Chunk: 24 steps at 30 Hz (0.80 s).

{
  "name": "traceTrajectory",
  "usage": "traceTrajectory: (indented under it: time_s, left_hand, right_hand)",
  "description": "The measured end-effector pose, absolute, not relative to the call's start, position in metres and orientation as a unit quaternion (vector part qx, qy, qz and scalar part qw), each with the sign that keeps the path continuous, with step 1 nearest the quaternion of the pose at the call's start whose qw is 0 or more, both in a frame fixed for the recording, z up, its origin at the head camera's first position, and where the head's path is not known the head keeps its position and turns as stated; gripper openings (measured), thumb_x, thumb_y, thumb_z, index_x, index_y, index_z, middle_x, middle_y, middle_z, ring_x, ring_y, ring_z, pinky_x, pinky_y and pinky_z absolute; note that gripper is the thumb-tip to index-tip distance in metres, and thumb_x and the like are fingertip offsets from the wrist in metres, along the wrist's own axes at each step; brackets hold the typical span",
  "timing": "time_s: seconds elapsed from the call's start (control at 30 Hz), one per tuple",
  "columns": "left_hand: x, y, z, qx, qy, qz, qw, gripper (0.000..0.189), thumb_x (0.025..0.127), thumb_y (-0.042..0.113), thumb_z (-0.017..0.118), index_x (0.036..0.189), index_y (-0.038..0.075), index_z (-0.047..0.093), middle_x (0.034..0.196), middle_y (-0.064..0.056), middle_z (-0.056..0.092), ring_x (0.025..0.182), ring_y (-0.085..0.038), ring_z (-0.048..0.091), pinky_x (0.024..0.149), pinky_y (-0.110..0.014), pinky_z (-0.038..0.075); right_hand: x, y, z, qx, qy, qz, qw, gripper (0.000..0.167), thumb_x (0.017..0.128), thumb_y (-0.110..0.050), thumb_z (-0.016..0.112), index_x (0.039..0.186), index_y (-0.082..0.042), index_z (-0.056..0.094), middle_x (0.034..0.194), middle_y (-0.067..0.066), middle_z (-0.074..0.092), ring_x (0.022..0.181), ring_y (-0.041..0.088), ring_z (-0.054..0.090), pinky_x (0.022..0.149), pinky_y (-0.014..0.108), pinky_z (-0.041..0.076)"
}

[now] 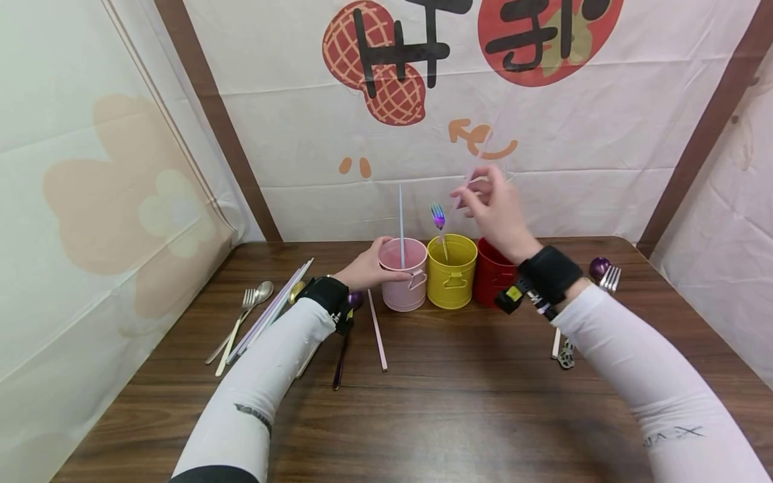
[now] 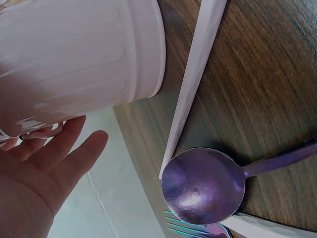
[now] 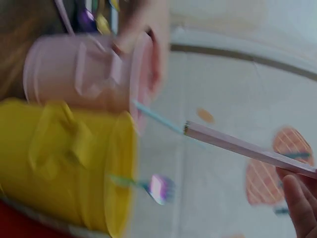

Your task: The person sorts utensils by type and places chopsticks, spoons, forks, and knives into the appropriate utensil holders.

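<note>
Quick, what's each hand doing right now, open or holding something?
Left hand: holding the pink bucket.
Right hand: holding a pale pink chopstick.

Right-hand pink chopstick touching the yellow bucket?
Apart. The right wrist view shows the pink chopstick in the right hand ending short of the yellow bucket, pale backdrop visible between.

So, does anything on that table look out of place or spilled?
Nothing looks spilled or damaged. One loose pink chopstick seems slightly out of place: it lies by itself at a slant beside the pink bucket, apart from the bundle of chopsticks farther left.
</note>
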State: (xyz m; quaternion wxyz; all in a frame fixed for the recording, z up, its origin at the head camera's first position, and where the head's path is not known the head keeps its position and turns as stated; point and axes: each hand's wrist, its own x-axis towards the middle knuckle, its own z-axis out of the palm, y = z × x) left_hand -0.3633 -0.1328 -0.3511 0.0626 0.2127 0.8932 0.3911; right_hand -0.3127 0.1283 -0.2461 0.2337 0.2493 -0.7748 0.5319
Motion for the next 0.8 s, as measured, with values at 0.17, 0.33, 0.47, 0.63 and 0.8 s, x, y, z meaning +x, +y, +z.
traceTrajectory:
  time_s: [0.17,0.33,0.47,0.63,0.8]
  left_hand:
    - [-0.365,-0.132,-0.351,0.218,0.891,0.394,0.061,0.088,0.08,0.035,0.079,0.145,0.011,0.024,0.132,-0.014,0.051,0.12,-0.025,0.051,0.099,-0.04,0.042]
    - [-0.368,-0.132,-0.351,0.223,0.887,0.4,0.058,0.088,0.081,0.035,0.079,0.145,0.01,0.024,0.131,-0.013,0.05,0.119,-0.024,0.051,0.098,-0.039,0.043]
    - [-0.368,-0.132,-0.352,0.225,0.885,0.402,0.064,0.087,0.082,0.034,0.079,0.145,0.009,0.024,0.131,-0.013,0.05,0.118,-0.023,0.051,0.097,-0.038,0.044]
    - [-0.368,-0.132,-0.354,0.225,0.884,0.405,0.062,0.086,0.082,0.034,0.079,0.144,0.01,0.025,0.13,-0.012,0.05,0.117,-0.023,0.052,0.096,-0.038,0.045]
    - [-0.367,-0.134,-0.356,0.226,0.884,0.406,0.06,0.085,0.081,0.033,0.08,0.143,0.01,0.026,0.13,-0.012,0.05,0.117,-0.024,0.052,0.096,-0.039,0.045]
  right_hand:
    - [-0.32,0.1,-0.277,0.282,-0.766,0.534,0.22,0.026,0.095,-0.002,0.061,0.113,0.006,0.044,0.099,0.024,0.069,0.081,0.026,0.07,0.074,0.034,0.056]
    - [-0.326,0.085,-0.297,0.286,-0.791,0.508,0.186,0.024,0.095,-0.004,0.061,0.112,0.003,0.046,0.1,0.021,0.069,0.089,0.032,0.069,0.082,0.039,0.054]
    - [-0.33,0.081,-0.309,0.27,-0.818,0.482,0.159,0.023,0.096,-0.005,0.06,0.114,0.003,0.048,0.101,0.02,0.069,0.088,0.03,0.07,0.083,0.039,0.054]
    - [-0.334,0.077,-0.316,0.245,-0.852,0.45,0.111,0.019,0.097,-0.008,0.059,0.111,0.004,0.057,0.105,0.02,0.068,0.091,0.028,0.069,0.081,0.038,0.055]
    - [-0.338,0.074,-0.313,0.245,-0.869,0.421,0.081,0.021,0.098,-0.01,0.058,0.108,0.007,0.066,0.099,0.018,0.07,0.086,0.026,0.069,0.078,0.035,0.055]
